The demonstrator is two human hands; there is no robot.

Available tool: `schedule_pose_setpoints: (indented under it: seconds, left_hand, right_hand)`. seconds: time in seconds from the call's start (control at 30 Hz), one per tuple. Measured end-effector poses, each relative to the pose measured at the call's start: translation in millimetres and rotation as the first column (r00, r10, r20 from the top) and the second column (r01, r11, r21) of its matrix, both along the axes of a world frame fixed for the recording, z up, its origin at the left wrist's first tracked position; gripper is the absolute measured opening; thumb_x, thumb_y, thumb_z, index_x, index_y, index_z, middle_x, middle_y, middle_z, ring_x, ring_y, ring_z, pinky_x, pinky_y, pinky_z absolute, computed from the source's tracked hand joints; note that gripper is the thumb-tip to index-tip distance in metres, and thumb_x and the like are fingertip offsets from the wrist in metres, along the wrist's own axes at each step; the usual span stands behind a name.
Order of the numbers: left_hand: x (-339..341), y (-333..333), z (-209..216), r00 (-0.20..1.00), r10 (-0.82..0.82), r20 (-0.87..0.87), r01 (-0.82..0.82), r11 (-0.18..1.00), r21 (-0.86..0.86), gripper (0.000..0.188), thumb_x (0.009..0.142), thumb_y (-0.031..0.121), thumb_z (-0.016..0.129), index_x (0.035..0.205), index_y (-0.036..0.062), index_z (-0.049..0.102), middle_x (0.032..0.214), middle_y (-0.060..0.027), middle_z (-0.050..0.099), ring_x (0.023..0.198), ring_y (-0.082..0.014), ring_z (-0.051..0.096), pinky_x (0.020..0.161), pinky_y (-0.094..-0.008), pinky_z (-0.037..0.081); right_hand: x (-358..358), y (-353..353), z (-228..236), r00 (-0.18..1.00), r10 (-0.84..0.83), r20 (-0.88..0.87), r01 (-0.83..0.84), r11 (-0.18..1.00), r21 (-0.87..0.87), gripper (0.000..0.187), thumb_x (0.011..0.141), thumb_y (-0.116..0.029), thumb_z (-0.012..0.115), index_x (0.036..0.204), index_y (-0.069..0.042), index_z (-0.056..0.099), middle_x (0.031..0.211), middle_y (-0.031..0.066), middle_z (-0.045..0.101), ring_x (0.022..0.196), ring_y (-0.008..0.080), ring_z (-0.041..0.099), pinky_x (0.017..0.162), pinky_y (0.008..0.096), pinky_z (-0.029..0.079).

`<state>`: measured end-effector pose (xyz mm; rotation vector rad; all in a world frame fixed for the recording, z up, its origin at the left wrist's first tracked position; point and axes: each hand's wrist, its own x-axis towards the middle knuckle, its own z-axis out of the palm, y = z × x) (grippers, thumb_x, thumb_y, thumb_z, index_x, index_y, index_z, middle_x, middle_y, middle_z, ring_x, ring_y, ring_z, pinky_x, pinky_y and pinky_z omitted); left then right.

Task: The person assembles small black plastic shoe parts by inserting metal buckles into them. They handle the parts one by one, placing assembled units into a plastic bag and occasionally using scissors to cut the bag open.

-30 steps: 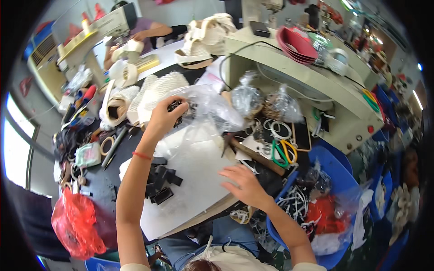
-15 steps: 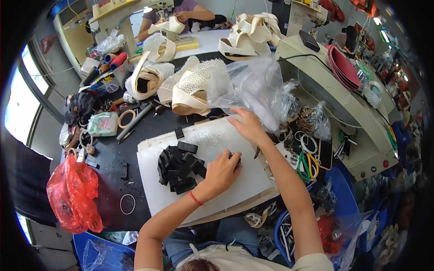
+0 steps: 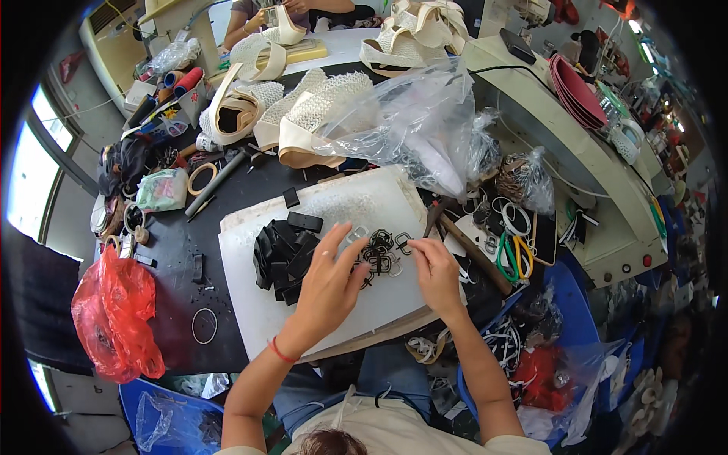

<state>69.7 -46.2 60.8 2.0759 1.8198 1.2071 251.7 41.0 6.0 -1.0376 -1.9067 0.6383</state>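
A small heap of metal buckles (image 3: 377,246), mostly dark with some paler ones, lies on the white board (image 3: 265,334). My left hand (image 3: 324,282) hovers at the heap's left side, fingers spread and holding nothing. On the heap's right my right hand (image 3: 438,277) pinches a dark buckle (image 3: 403,242) between thumb and forefinger. Folded black strap pieces (image 3: 282,254) are piled on the board left of my left hand. One more black piece (image 3: 291,197) sits by itself at the board's far edge.
Cream woven shoe uppers (image 3: 318,114) and a clear plastic bag (image 3: 413,129) lie beyond the board. A hammer (image 3: 474,254) and scissors (image 3: 516,256) are at the right, beside a sewing machine (image 3: 561,152). A red bag (image 3: 117,315) stands left. Another person (image 3: 303,6) works opposite.
My left hand has drawn back to the left and spread its fingers, uncovering the buckles. My right hand has come back from the plastic bag to pinch a buckle. The view has shifted slightly.
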Motion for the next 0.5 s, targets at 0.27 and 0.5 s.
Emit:
schedule_pose_setpoints:
  seconds: [0.27, 0.5]
  left_hand:
    - [20, -87, -12, 0.938, 0.071, 0.338, -0.05, 0.996, -0.069, 0.026, 0.078, 0.0, 0.066, 0.104, 0.0035, 0.064, 0.116, -0.0146, 0.058, 0.103, -0.0291, 0.059, 0.085, -0.0345, 0.048]
    - [16, -118, -22, 0.826, 0.066, 0.56, -0.019, 0.996, -0.088, 0.026, 0.084, 0.002, 0.063, 0.109, -0.0006, 0.06, 0.114, -0.015, 0.06, 0.102, -0.0254, 0.061, 0.083, -0.0316, 0.051]
  right_hand:
    - [-13, -1, 0, 0.873, -0.126, 0.471, -0.078, 0.917, 0.391, 0.026, 0.08, -0.007, 0.063, 0.104, 0.001, 0.059, 0.091, 0.0127, 0.058, 0.087, 0.031, 0.054, 0.075, 0.0383, 0.045]
    - [-25, -31, 36, 0.938, -0.212, 0.275, 0.071, 0.892, 0.447, 0.012, 0.086, -0.001, 0.053, 0.097, 0.0, 0.059, 0.084, 0.0136, 0.061, 0.078, 0.0319, 0.058, 0.069, 0.0398, 0.047]
